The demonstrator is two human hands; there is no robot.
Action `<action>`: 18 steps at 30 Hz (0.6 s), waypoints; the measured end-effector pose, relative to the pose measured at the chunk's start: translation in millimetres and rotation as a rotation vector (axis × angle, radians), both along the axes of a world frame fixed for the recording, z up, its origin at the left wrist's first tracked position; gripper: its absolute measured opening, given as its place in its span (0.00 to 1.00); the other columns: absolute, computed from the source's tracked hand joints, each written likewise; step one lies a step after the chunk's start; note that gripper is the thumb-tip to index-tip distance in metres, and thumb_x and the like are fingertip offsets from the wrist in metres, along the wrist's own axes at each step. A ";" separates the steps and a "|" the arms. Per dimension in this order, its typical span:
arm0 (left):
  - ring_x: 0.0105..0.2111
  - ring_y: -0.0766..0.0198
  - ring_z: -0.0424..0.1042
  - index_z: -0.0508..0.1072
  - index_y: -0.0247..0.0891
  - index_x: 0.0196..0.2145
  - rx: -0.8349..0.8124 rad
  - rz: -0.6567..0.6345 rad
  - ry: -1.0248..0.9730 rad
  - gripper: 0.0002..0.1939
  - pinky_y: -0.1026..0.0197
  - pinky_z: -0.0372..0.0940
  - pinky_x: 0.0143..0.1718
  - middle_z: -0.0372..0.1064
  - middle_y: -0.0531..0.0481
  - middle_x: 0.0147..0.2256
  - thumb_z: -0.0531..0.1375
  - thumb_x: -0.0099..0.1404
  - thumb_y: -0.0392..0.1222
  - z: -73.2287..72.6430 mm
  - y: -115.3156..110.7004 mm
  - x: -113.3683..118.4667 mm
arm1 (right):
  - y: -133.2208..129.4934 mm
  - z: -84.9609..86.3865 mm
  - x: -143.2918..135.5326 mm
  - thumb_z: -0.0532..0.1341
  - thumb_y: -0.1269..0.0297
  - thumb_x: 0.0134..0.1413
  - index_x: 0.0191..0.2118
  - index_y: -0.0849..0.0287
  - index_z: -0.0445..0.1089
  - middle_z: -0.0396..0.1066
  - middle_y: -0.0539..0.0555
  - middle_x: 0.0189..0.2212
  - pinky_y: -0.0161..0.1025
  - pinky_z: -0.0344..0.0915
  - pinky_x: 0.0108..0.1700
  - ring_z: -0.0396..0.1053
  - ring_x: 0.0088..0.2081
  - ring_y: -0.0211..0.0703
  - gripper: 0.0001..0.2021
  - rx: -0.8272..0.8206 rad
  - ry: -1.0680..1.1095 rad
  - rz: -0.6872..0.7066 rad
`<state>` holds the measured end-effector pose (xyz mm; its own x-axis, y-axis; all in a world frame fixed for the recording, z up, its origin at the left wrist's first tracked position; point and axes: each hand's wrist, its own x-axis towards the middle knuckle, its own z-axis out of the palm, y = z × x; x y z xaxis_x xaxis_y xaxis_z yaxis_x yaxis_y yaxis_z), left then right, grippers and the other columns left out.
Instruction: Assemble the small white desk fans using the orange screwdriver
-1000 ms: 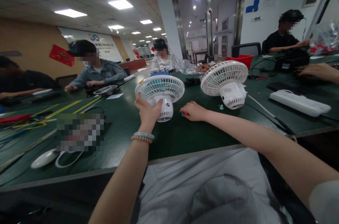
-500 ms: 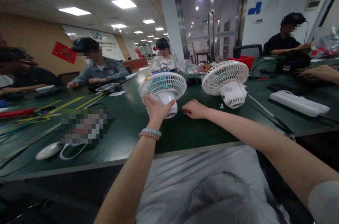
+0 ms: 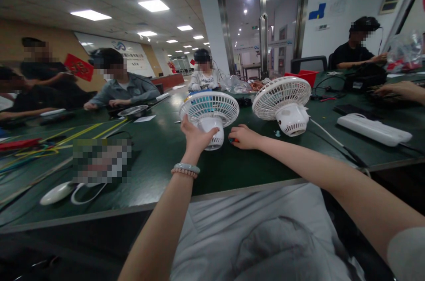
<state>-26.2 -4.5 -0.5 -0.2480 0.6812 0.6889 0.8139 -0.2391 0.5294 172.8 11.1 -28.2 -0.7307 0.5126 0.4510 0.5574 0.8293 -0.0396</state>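
Observation:
A white fan (image 3: 217,103) with a round grille and a bulging motor housing stands tilted in front of me on the green table (image 3: 139,188). My left hand (image 3: 196,137) is wrapped round its housing from the left, thumb across the near side. To its right my right hand (image 3: 245,137) rests low over the table, closed on a small orange-and-dark object (image 3: 233,140); most of that is hidden by the fingers. Further right is a second white fan (image 3: 290,115), with a small pale blue piece (image 3: 277,133) beside its housing. Neither hand touches that fan.
A white power strip (image 3: 373,129) lies at the right, and a cable (image 3: 328,132) runs from the second fan. A red bin (image 3: 305,78) and plastic bags (image 3: 234,82) are at the back. Yellow strips (image 3: 89,132) and a white rounded object (image 3: 56,193) lie left. Several people sit around the table.
The fan in my left hand has shifted slightly to the right, its grille turned a little. My right hand has barely moved. At the far left a person now shows more upright.

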 end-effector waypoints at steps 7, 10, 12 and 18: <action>0.60 0.44 0.38 0.38 0.29 0.58 0.001 0.002 -0.058 0.56 0.45 0.41 0.60 0.35 0.29 0.58 0.67 0.41 0.47 -0.1 0.4 7.5 | 0.6 3.3 -1.6 0.54 0.70 0.53 0.42 0.62 0.67 0.68 0.57 0.37 0.42 0.56 0.49 0.65 0.41 0.41 0.10 0.007 0.148 0.001; 0.60 0.44 0.38 0.38 0.27 0.59 0.006 0.015 -0.022 0.55 0.46 0.40 0.60 0.36 0.29 0.58 0.66 0.42 0.48 -1.9 0.0 8.1 | 5.4 1.2 -6.4 0.53 0.74 0.52 0.42 0.63 0.67 0.65 0.57 0.41 0.38 0.59 0.46 0.63 0.43 0.41 0.12 -0.011 0.258 -0.011; 0.60 0.44 0.38 0.38 0.27 0.59 0.009 0.017 0.002 0.55 0.45 0.40 0.60 0.37 0.30 0.58 0.65 0.42 0.49 -3.0 -0.6 8.0 | 7.4 0.0 -11.0 0.51 0.75 0.52 0.43 0.63 0.67 0.63 0.58 0.43 0.38 0.59 0.47 0.61 0.45 0.41 0.14 -0.005 0.312 -0.024; 0.60 0.44 0.39 0.38 0.33 0.58 0.029 0.038 0.013 0.54 0.42 0.41 0.59 0.39 0.32 0.57 0.65 0.41 0.48 -6.0 1.3 7.3 | 3.7 0.6 -22.7 0.47 0.76 0.54 0.48 0.63 0.65 0.60 0.59 0.46 0.37 0.59 0.49 0.60 0.47 0.41 0.17 0.026 0.342 -0.077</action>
<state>-18.8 -3.2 -6.5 -0.2643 0.6513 0.7113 0.8297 -0.2225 0.5120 150.2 14.9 -27.6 -0.4945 0.5454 0.6768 0.5764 0.7886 -0.2144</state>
